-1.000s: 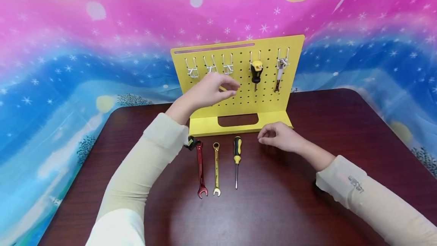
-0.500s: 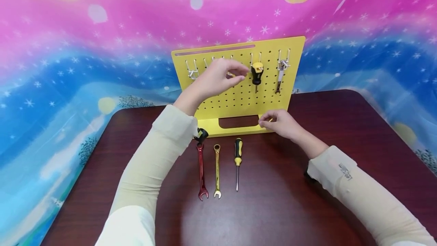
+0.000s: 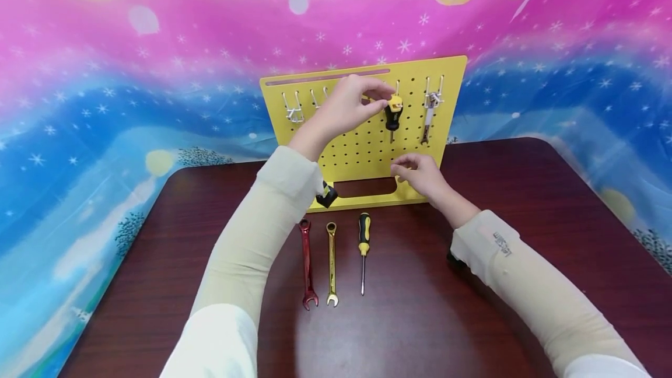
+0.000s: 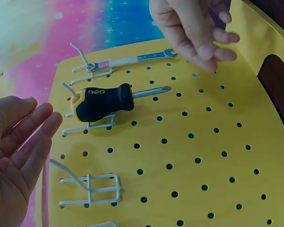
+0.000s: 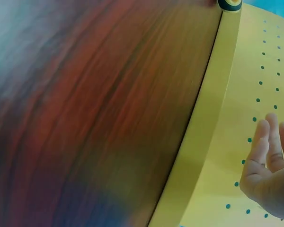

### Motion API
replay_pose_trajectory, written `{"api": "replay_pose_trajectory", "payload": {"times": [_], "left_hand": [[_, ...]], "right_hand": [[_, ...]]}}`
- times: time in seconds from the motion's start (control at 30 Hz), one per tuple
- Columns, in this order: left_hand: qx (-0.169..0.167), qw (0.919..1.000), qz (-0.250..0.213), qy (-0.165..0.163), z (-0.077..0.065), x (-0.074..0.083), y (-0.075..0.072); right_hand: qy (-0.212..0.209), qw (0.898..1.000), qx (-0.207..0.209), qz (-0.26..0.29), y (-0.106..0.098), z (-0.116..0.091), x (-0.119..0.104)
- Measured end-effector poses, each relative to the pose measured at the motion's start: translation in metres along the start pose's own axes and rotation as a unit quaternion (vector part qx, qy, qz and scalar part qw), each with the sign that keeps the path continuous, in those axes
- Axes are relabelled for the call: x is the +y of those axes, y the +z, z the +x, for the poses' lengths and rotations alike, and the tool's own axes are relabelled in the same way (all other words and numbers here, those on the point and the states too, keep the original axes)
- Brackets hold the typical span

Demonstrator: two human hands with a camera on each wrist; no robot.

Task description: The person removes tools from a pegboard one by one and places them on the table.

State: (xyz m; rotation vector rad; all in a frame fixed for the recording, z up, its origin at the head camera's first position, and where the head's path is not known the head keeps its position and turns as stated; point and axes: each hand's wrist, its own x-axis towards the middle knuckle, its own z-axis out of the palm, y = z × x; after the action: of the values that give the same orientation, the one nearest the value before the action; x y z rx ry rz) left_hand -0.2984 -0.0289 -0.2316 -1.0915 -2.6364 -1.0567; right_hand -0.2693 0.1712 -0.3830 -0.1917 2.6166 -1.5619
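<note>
A stubby screwdriver (image 4: 104, 101) with a black and yellow handle hangs from a white hook on the yellow pegboard (image 3: 357, 150). My left hand (image 3: 350, 104) is beside its handle; in the left wrist view a small gap separates the extended fingers (image 4: 31, 135) from it. Lower down, my right hand (image 3: 420, 174) hovers in front of the board below the screwdriver, fingers loosely bent and holding nothing. To the right of the screwdriver hangs a small silver wrench (image 3: 427, 121).
On the dark table (image 3: 420, 319) lie a red wrench (image 3: 307, 264), a gold wrench (image 3: 332, 264) and a long screwdriver (image 3: 363, 252) with a yellow and black handle. More white hooks (image 4: 92, 189) project from the board, left of the stubby screwdriver in the head view.
My left hand has moved right and up across the board to the stubby screwdriver's handle. My right hand has risen from near the table to in front of the board's lower part.
</note>
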Motion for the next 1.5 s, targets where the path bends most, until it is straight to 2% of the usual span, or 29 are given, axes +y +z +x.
{"api": "replay_pose_trajectory", "payload": {"times": [0.17, 0.3, 0.57, 0.87, 1.17, 1.5], "left_hand": [[0.002, 0.9998, -0.002, -0.022, 0.008, -0.005, 0.005], [0.000, 0.9993, -0.012, -0.036, 0.012, -0.010, 0.009], [-0.008, 0.9971, -0.021, -0.073, 0.016, -0.016, 0.014], [-0.016, 0.9967, 0.001, -0.079, 0.019, -0.013, 0.017], [-0.027, 0.9952, 0.058, -0.074, 0.020, -0.014, 0.023], [-0.025, 0.9965, 0.037, -0.070, 0.019, -0.011, 0.028]], "right_hand": [[0.011, 0.999, 0.030, 0.035, 0.003, 0.009, 0.000], [0.001, 0.997, 0.048, 0.060, 0.006, 0.015, -0.003], [-0.006, 0.995, 0.066, 0.079, 0.010, 0.020, -0.011], [-0.020, 0.992, 0.079, 0.099, 0.013, 0.023, -0.018], [-0.020, 0.991, 0.083, 0.101, 0.012, 0.020, -0.020], [-0.035, 0.993, 0.079, 0.085, 0.007, 0.014, -0.017]]}}
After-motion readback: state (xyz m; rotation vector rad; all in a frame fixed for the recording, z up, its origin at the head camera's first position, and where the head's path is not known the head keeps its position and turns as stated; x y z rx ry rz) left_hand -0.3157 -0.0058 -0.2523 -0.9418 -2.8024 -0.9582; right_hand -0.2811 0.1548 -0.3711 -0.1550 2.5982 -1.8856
